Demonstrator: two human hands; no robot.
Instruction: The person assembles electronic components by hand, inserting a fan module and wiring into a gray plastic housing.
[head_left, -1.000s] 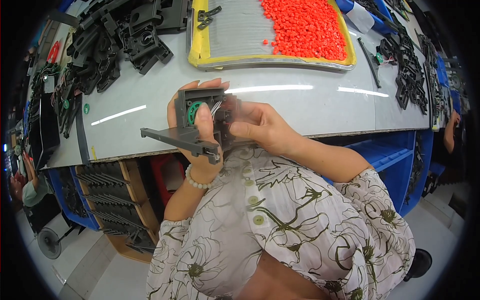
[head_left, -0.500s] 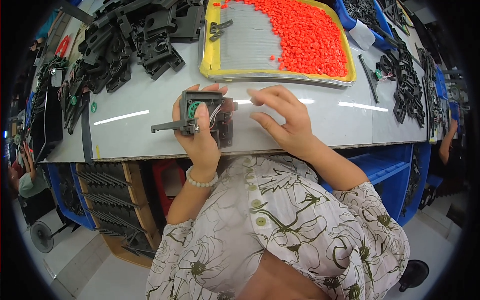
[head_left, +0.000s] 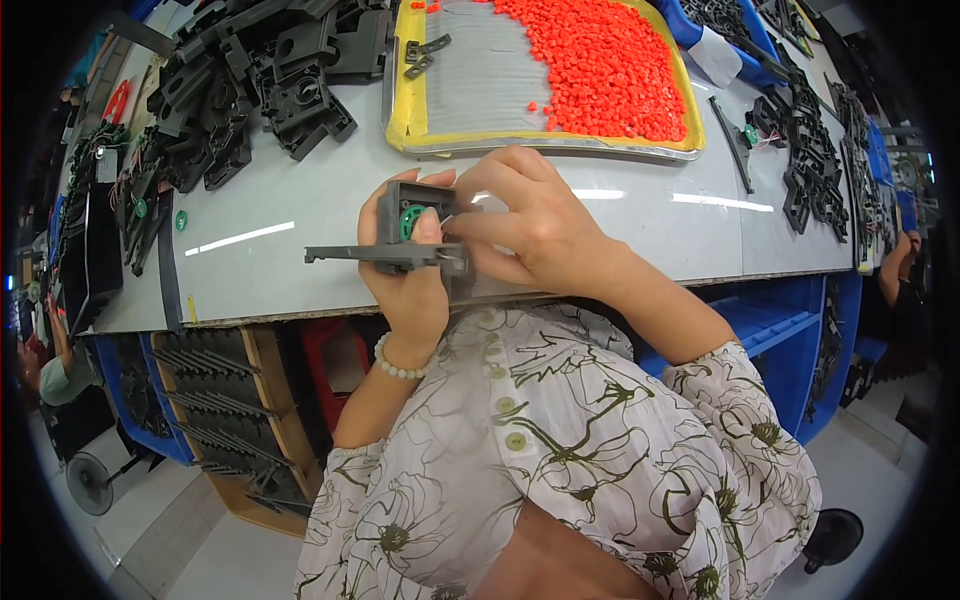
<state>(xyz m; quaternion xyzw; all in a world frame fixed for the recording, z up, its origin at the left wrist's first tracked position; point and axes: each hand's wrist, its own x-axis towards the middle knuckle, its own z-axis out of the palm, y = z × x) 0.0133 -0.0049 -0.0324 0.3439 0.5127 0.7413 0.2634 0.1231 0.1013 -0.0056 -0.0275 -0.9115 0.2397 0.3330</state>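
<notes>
My left hand [head_left: 412, 305] grips a dark grey plastic housing [head_left: 395, 213] just above the table's near edge, thumb pressed against its inside. A green round part [head_left: 411, 220] sits within the housing's open frame. From the lower side a long thin arm [head_left: 345, 254] of the same grey plastic sticks out to the left. My right hand [head_left: 540, 225] is closed in at the housing's right side, with bent fingers. Its fingertips are partly hidden there, so what they pinch cannot be made out.
Beyond my hands stands a yellow-edged metal tray [head_left: 545, 148] with many small red-orange pieces [head_left: 610, 85]. Dark plastic parts [head_left: 300, 90] are heaped at the far left. More dark parts [head_left: 805, 170] lie at the right, near a blue bin [head_left: 765, 65]. A small green disc [head_left: 181, 220] lies leftward.
My right hand has moved left, from open and apart to closed at the housing's right side. The housing has tilted in my left hand, and its wires are now mostly hidden.
</notes>
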